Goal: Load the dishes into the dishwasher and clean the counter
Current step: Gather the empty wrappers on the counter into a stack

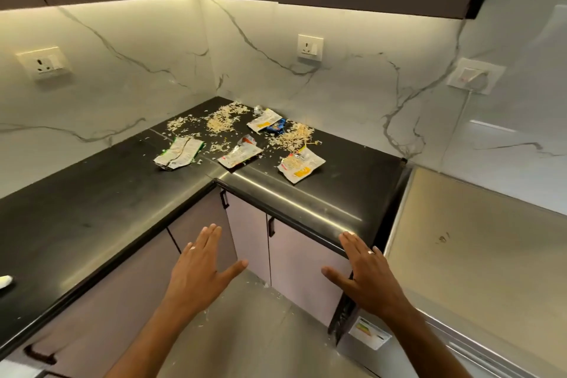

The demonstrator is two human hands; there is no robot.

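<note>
Low in the frame, the left hand (201, 267) and right hand (365, 273) are held out flat with fingers straight and thumbs spread, holding nothing, above the grey floor and in front of the lilac cabinet doors (302, 267). Beyond them the black L-shaped counter (101, 193) fills the centre. In its far corner lie torn snack wrappers (301, 165) and scattered piles of pale crumbs (222, 120), below a marble backsplash with a white wall socket (310, 47) in the upper middle.
</note>
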